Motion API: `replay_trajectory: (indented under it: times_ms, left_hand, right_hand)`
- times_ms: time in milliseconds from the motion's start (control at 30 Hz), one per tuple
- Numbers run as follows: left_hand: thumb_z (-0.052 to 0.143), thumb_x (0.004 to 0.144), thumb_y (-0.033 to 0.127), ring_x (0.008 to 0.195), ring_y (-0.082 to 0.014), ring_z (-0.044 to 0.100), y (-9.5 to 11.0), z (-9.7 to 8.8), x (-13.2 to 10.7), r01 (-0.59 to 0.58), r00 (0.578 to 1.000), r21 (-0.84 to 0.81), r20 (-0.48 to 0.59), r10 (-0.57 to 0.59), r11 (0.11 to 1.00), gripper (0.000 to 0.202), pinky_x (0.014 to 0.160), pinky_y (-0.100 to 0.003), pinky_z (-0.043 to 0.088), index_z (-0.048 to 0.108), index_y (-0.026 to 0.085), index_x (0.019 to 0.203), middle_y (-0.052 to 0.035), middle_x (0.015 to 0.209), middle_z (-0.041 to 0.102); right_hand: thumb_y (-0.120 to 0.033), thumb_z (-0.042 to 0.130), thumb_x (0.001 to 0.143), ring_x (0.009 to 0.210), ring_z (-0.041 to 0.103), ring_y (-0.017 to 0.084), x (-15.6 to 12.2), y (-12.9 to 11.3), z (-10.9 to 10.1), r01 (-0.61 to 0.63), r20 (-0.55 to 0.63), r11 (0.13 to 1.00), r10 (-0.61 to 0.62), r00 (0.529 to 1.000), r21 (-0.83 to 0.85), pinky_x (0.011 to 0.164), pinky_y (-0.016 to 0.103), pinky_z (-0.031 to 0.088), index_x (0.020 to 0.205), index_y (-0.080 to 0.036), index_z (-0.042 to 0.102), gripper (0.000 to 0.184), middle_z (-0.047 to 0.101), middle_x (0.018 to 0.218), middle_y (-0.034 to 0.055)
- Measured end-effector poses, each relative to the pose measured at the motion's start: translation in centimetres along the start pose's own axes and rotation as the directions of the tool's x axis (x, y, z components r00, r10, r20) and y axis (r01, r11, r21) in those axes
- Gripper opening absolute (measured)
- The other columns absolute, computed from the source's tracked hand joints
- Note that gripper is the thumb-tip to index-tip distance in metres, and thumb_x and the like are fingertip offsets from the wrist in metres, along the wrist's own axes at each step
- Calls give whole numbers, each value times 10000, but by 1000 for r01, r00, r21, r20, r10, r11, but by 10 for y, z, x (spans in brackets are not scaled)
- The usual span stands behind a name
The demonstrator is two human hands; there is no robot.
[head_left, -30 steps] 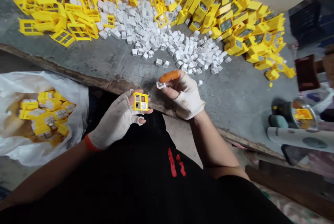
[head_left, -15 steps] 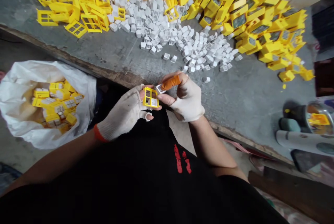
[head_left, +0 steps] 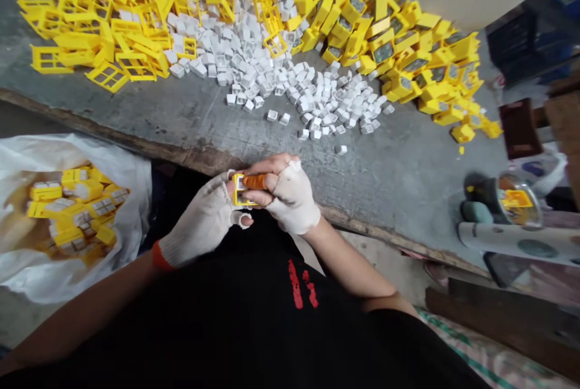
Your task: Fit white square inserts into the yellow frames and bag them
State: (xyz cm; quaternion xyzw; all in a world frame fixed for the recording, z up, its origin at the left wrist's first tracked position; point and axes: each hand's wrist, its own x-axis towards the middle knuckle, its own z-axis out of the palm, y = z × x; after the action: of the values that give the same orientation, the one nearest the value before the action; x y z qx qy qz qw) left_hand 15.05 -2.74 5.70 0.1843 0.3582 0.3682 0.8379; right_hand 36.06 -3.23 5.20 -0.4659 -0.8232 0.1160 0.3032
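My left hand (head_left: pixel 202 214), in a white fingerless glove with an orange cuff, grips a small yellow plastic frame (head_left: pixel 235 197) by its left side. My right hand (head_left: pixel 292 196), gloved in white with an orange cover on one finger, closes over the frame from the right. Its covered fingertip meets a white plastic cube (head_left: pixel 240 180) in the frame's upper part; the thumb lies lower across the frame. The fingers hide much of the frame's right half. Behind the hands, a pile of white hollow cubes (head_left: pixel 335 99) lies on the grey table (head_left: pixel 190 117).
Yellow window-like frames (head_left: pixel 136 63) are heaped at the back left. Yellow box-shaped pieces (head_left: pixel 403 57) pile up at the back right. A white sack (head_left: pixel 131 183) at left holds yellow pieces with white inserts. A metal cup (head_left: pixel 521 199) and a white roll (head_left: pixel 512 238) are at right.
My right hand has moved from beside the frame to over it, bringing the white cube into the frame's upper part. Both hands sit lower and further left in view; the camera has shifted too.
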Motion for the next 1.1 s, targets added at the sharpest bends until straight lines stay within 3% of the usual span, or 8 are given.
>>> replay_trajectory:
  times_ms: [167,233,367,500,667,767,933,1100]
  left_hand:
    - [928,930,444,847,-226,787,6,-6,6,-25,998,40,-52,27,999,344,575,-264,595,777,239,1161,-91,1152,832]
    - [889,967,448,866,-230,788,7,-8,7,-36,996,53,-78,40,998,313,588,-266,590,769,241,1169,-101,1188,836]
    - [856,994,419,882,-236,789,5,-12,9,-43,993,67,-110,51,997,274,605,-272,591,766,236,1177,-102,1178,835]
    - [878,967,397,873,-224,779,5,-14,8,-76,993,55,-92,81,996,299,608,-267,579,766,229,1188,-92,1165,834]
    - [881,950,406,862,-228,782,6,-6,9,-65,994,84,-86,72,994,307,605,-273,556,762,209,1154,-112,1198,840]
    - [912,919,426,855,-243,798,6,1,7,-90,993,87,-75,96,992,344,603,-280,570,761,219,1149,-102,1154,842]
    - [963,887,464,816,-237,797,2,7,1,-120,992,46,-31,121,992,403,584,-281,587,782,231,1161,-75,1081,830]
    - [969,897,435,855,-225,784,-5,9,-2,-170,985,13,-34,170,985,351,613,-292,610,789,256,1141,-52,1118,826]
  right_hand:
    - [-458,669,1111,1317,726,370,34,56,-35,-251,-71,954,243,968,-162,1140,627,580,1381,-340,830,336,804,1430,112]
    - [-345,739,1025,1304,724,428,57,86,-39,-389,-46,866,395,917,-314,1128,705,547,1344,-283,834,338,818,1380,151]
    - [-231,756,907,1221,754,414,86,117,-35,-397,105,807,484,869,-437,1136,698,526,1196,-218,840,301,849,1222,142]
    - [-327,734,953,1043,778,276,62,99,-31,-370,52,928,368,928,33,1020,512,635,1181,-234,793,253,837,1116,61]
    - [-722,847,932,979,816,240,19,55,-22,-240,0,732,312,950,638,938,441,695,1200,-277,745,529,841,1115,41]
    - [-777,878,894,944,820,234,10,40,-14,-228,-34,696,341,939,681,924,423,695,1087,-270,739,559,833,1042,38]
    - [-766,813,966,1005,821,256,3,21,-11,-179,-143,807,308,940,562,969,458,675,1073,-283,757,498,848,1068,49]
    - [-605,728,1090,1073,824,305,-3,-8,-2,-17,-220,933,103,970,360,1044,550,631,1060,-310,823,311,884,1086,63]
